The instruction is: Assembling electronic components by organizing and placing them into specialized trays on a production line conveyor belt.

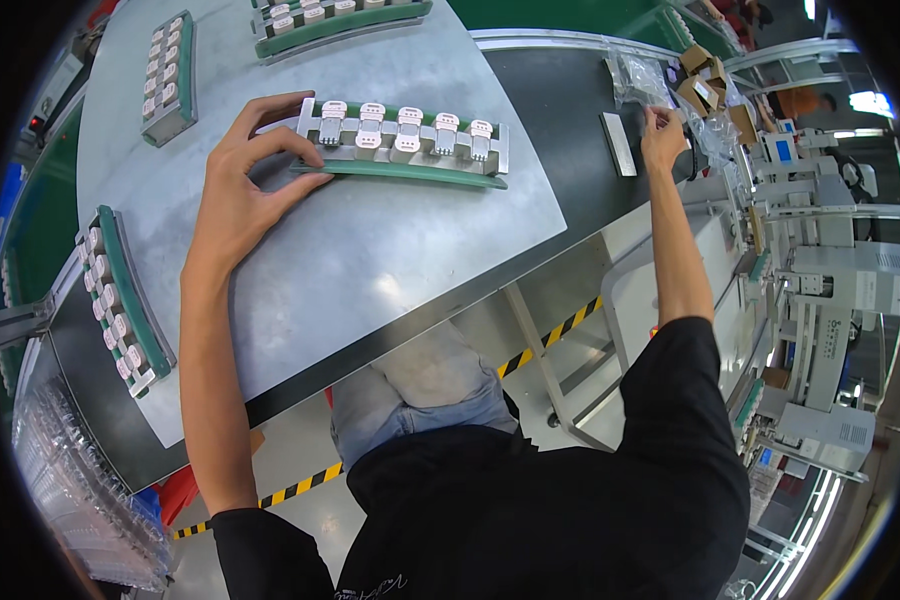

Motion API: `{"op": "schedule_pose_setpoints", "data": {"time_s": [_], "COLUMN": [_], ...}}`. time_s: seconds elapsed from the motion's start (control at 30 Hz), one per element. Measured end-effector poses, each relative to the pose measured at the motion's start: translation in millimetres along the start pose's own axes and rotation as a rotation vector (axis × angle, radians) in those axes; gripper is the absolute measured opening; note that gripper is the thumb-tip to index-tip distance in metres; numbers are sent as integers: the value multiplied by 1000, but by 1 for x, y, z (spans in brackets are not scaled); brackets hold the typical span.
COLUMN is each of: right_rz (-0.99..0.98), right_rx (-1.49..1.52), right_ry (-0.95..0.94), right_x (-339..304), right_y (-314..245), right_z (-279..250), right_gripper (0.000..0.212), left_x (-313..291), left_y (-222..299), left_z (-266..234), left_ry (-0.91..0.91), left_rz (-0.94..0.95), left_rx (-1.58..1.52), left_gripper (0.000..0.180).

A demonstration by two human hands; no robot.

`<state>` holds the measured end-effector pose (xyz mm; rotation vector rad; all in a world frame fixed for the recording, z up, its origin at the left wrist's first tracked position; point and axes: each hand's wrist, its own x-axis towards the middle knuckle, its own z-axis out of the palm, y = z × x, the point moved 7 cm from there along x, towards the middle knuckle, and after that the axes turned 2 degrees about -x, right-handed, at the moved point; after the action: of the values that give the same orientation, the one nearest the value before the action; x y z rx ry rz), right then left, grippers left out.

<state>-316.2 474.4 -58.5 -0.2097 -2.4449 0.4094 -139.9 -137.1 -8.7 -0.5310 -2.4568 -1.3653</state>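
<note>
My left hand [255,175] is wrapped round the left end of a metal fixture with green side rails [410,174]. Its thumb lies on the near rail and its fingers reach over the end. A row of several small white plastic parts [407,130] sits upright in this fixture, some with grey pieces below their white tops. Far to the right, my right hand [662,140] is stretched out beside crumpled see-through plastic bags [642,78]. Its fingertips are pinched together; what they hold, if anything, is too small to make out.
Similar loaded fixtures stand at the far left [170,75], the near left [130,300] and the back [340,30] of the grey metal tabletop [390,270]. A pale flat bar [618,144] lies on the dark surface near my right hand. Small cardboard boxes [700,90] are behind it.
</note>
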Motion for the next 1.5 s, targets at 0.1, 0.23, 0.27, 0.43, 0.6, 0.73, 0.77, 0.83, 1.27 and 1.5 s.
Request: {"op": "schedule_pose_setpoints", "data": {"time_s": [0.1,0.23,0.27,0.43,0.6,0.73,0.77,0.83,1.27,1.5], "right_rz": [186,251,240,108,43,-35,-57,-77,147,418], "right_rx": [744,1676,1783,2081,2082,2038,1988,1938,1457,1328], "right_ry": [-123,-403,-434,-535,-588,-635,-639,-640,-643,-643], "right_x": [-27,-73,-87,-123,-138,-145,-145,-146,-158,-167], "right_y": [-79,-195,-221,-265,-277,-294,-295,-297,-292,-299], "right_z": [-5,-56,-69,-93,-95,-110,-113,-116,-97,-74], "right_gripper": [35,48,49,52,45,39,38,37,45,43], "left_x": [-1,-1,-1,4,2,1,1,2,3,-4], "left_y": [1,3,3,4,4,5,5,5,4,1], "left_z": [-3,-3,-4,2,2,0,0,1,-3,-5], "left_ry": [-5,-18,-12,-12,-14,-16,-15,-14,-3,40], "left_rz": [-14,-12,-11,5,-15,-13,-16,-15,74,128], "left_rx": [6,3,9,32,46,50,47,41,53,53], "left_gripper": [18,19,19,20,20,19,19,19,20,18]}}
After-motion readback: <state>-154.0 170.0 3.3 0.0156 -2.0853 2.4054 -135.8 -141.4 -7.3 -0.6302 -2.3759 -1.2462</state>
